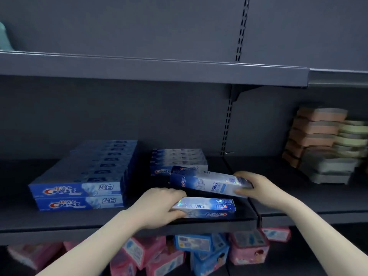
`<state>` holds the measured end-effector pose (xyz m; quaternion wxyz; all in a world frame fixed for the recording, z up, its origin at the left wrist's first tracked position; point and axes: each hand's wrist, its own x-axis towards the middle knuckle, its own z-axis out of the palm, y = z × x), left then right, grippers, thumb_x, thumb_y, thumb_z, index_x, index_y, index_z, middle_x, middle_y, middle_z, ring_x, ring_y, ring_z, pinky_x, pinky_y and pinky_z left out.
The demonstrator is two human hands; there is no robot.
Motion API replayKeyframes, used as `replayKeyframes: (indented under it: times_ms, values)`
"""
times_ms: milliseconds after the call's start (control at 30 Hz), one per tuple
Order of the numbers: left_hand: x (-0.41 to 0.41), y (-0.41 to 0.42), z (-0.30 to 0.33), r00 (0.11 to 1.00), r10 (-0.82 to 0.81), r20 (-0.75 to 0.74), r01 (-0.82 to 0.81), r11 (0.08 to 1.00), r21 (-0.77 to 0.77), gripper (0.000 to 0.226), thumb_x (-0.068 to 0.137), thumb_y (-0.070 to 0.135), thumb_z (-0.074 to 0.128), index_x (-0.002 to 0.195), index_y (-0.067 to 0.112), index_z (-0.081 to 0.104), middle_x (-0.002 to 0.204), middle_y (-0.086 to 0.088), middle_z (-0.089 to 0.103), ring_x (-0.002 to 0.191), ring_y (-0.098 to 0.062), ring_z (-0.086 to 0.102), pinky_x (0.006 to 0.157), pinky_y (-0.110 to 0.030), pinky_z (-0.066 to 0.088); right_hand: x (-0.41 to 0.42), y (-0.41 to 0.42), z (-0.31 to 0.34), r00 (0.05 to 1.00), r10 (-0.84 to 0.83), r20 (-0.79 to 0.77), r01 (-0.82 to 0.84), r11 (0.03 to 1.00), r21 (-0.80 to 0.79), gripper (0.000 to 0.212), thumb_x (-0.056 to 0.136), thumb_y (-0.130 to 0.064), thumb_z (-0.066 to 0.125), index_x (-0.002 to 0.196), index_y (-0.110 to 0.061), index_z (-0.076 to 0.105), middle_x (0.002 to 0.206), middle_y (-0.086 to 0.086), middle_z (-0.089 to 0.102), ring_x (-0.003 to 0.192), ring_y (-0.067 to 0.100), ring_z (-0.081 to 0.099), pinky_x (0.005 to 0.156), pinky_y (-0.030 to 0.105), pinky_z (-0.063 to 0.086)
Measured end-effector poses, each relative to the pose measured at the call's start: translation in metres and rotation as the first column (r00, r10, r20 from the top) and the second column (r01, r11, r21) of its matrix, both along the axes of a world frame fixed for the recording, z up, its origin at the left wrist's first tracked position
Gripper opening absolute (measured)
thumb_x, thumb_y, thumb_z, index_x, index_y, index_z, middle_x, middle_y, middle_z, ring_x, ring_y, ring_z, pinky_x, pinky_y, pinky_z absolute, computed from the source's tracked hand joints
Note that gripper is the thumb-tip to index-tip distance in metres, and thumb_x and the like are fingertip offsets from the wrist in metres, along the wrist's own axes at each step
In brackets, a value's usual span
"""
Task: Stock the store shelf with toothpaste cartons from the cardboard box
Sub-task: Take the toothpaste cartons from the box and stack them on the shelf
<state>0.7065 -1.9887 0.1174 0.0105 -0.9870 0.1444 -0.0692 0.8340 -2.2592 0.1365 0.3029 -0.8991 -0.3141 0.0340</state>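
Centre of frame, middle shelf (127,226): both my hands are on toothpaste cartons, one carton each.

Left hand (159,206): fingers and thumb curled round the left end of the lower carton (209,209), which lies flat near the shelf's front edge, its print upside down to me.

Right hand (253,186): clamped round the right end of the upper carton (205,182), which sits tilted, its left end raised, just in front of the small back stack (177,158). Whether it touches that stack I cannot tell.

Handling: I judge these light, thin card around a tube, stiff along the length but easy to dent at the corners. The glossy print looks a little slippery, so a wrap round the narrow end seems safer than a fingertip pinch.

Where to hold: near one end, thumb on one long face and fingers on the opposite, leaving the far end free to slide against its neighbours.

Stocked already: a bigger two-layer block of cartons (79,188) at left centre, labels facing out.

Cardboard box: not in view.

Other shelves: lower frame holds a jumble of pink and blue soft packs (199,253); right edge holds stacked pink and pale-green trays (318,136), contents too dim to tell.

Risk: crushing a corner if I push the tilted carton in hard.
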Motion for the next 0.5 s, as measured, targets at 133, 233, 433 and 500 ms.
replayKeyframes:
  times_ms: [133,233,433,500]
  values:
    - [0.021,-0.012,-0.005,0.996,0.070,-0.045,-0.072,0.997,-0.036,0.049,0.089,0.057,0.043,0.123,0.023,0.048,0.121,0.003,0.059,0.110,-0.022,0.054,0.081,-0.032,0.042,0.036,0.002,-0.009,0.997,0.067,-0.045,-0.066,0.998,0.014,0.033,0.081,-0.016,0.071,0.107,-0.027,0.054,0.104,-0.006,0.062,0.097,0.009,0.057,0.080,0.014,0.039]
    - [0.032,-0.010,-0.013,0.993,0.101,-0.056,-0.104,0.993,-0.059,0.061,0.079,0.067,0.030,0.116,0.024,0.050,0.115,0.004,0.061,0.104,-0.022,0.056,0.077,-0.033,0.044,0.054,0.011,-0.018,0.991,0.114,-0.067,-0.113,0.993,0.015,0.037,0.081,-0.016,0.071,0.113,-0.025,0.055,0.107,-0.006,0.061,0.097,0.006,0.056,0.076,0.007,0.037]
    - [0.038,-0.007,-0.014,0.985,0.134,-0.109,-0.145,0.984,-0.102,0.048,0.089,0.055,0.045,0.125,0.023,0.048,0.124,0.002,0.057,0.112,-0.021,0.052,0.087,-0.034,0.044,0.068,0.030,-0.034,0.970,0.203,-0.132,-0.196,0.978,0.065,0.030,0.082,-0.016,0.070,0.107,-0.027,0.057,0.106,-0.007,0.063,0.098,0.005,0.059,0.083,0.015,0.042]
    - [0.038,-0.004,-0.016,0.984,0.130,-0.118,-0.144,0.982,-0.119,0.050,0.089,0.056,0.045,0.128,0.025,0.046,0.126,0.003,0.057,0.113,-0.020,0.052,0.088,-0.033,0.044,0.070,0.033,-0.036,0.967,0.206,-0.147,-0.193,0.976,0.100,0.029,0.081,-0.013,0.070,0.106,-0.024,0.060,0.104,-0.006,0.065,0.096,0.002,0.059,0.082,0.016,0.044]
